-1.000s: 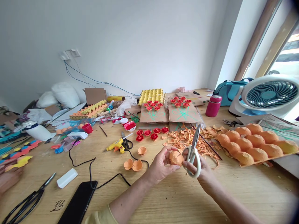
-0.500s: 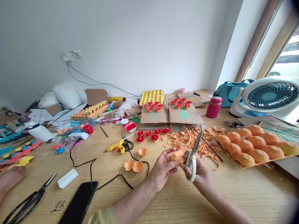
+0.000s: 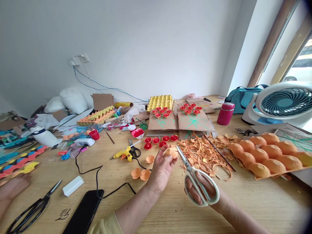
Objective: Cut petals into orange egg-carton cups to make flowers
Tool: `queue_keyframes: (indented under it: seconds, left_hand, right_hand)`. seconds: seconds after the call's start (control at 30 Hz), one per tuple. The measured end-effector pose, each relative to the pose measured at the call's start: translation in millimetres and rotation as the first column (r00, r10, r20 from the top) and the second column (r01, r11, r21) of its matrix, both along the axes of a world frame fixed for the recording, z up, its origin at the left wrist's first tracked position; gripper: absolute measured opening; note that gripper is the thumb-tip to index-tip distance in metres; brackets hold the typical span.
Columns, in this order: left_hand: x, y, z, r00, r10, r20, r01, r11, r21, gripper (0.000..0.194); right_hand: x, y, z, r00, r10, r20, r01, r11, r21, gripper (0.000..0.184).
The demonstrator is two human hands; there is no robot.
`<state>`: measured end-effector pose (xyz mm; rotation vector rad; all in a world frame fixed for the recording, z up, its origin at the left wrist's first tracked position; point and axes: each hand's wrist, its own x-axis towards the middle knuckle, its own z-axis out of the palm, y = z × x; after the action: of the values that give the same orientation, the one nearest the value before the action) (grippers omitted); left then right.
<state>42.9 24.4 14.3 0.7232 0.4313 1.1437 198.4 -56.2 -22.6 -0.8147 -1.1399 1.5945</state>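
Observation:
My left hand (image 3: 161, 172) pinches an orange egg-carton cup (image 3: 172, 152) between thumb and fingers, held above the table. My right hand (image 3: 207, 187) has its fingers through the handles of white-handled scissors (image 3: 197, 182). Their blades look closed, and the tip points up-left, close to the cup's right side. Left of my left hand lie orange cut cups shaped like petals (image 3: 140, 174), with another small cup flower (image 3: 149, 159) behind them. A heap of orange carton scraps (image 3: 202, 154) spreads behind the scissors.
An orange egg tray (image 3: 270, 154) lies at right, near a pink flask (image 3: 225, 113) and a white fan (image 3: 285, 102). Red flowers (image 3: 163, 139) sit before cardboard panels (image 3: 196, 122). A yellow glue gun (image 3: 124, 152), phone (image 3: 84, 211) and black scissors (image 3: 34, 208) lie left. Another person's hand (image 3: 17, 187) is at far left.
My left hand has moved the cup up and left. The right hand has drawn the scissors away from it and turned them, so the blades now point up-left instead of up-right.

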Motion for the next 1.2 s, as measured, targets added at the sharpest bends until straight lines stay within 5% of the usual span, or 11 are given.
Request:
queue_keyframes:
  seconds: [0.4, 0.63, 0.9, 1.2]
  left_hand:
    - [2, -7, -2.5, 0.991, -0.124, -0.055, 0.121, 0.991, -0.059, 0.048]
    - [2, -6, -3.0, 0.996, -0.081, -0.045, 0.08, 0.996, -0.035, 0.05]
    - [2, -6, -4.7, 0.996, -0.055, -0.07, 0.051, 0.998, -0.048, 0.049]
    - [3, -8, -7.6, 0.984, -0.012, -0.178, 0.017, 1.0, 0.026, 0.038]
  right_hand:
    - [4, -1, -0.7, 0.986, 0.09, -0.138, -0.083, 0.995, 0.056, 0.057]
    - [6, 1, 4.8, 0.989, -0.031, 0.142, 0.0, 0.976, 0.216, 0.048]
    - [12, 5, -13.7, 0.862, -0.181, 0.473, 0.028, 0.95, 0.312, 0.045]
    - [12, 4, -10.2, 0.734, -0.282, 0.618, 0.013, 0.916, 0.402, 0.043]
